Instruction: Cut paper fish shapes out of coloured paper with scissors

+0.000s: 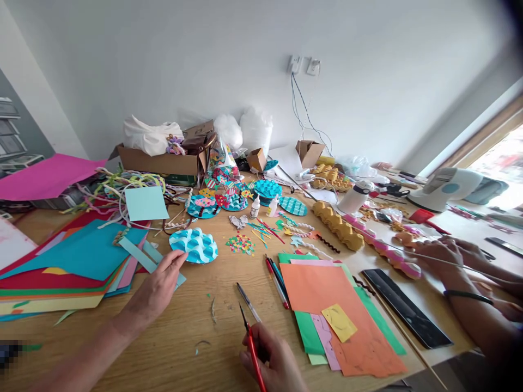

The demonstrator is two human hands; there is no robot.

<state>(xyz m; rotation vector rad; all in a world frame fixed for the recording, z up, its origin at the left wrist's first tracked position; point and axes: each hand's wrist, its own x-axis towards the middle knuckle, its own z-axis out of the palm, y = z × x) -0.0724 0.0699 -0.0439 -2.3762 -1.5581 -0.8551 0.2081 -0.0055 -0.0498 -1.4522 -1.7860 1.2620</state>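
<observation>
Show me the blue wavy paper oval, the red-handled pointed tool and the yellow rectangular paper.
Blue wavy paper oval (196,245), head view: middle of its wavy top.
Red-handled pointed tool (254,354), head view: its red handle.
Yellow rectangular paper (339,322), head view: its middle.

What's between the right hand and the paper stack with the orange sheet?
Only bare tabletop between the right hand and the paper stack; red and blue pens lie farther forward. Head view.

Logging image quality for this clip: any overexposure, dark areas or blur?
In the head view, the window at far right is washed out, the top-right corner falls dark, a pixelated patch covers part of the lower-left edge; the left hand and the wavy blue disc it holds look reasonably sharp.
</observation>
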